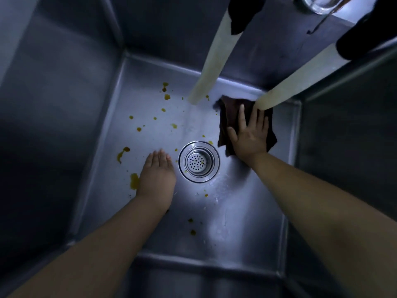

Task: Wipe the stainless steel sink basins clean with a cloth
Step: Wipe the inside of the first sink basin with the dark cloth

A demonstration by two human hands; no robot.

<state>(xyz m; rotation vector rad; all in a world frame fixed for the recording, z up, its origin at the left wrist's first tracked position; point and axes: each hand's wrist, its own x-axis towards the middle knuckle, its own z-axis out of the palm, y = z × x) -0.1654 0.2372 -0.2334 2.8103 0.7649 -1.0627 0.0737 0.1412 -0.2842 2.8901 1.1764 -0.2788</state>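
I look straight down into a deep stainless steel sink basin (247, 222). A dark brown cloth (229, 112) lies flat on the basin floor at the far right, and my right hand (250, 136) presses on it with straight, spread fingers. My left hand (156, 175) rests flat on the floor just left of the round drain strainer (199, 161), fingers together and holding nothing. Yellow-orange stains (123, 153) dot the floor, mostly on the left and far side, with a few near the front.
Two pale hoses hang into the basin from above: one (212, 61) ends over the far middle with water running from it, the other (300, 80) ends over the cloth's far edge. Steep steel walls close in on all sides. A glass vessel (320, 3) stands at the top right.
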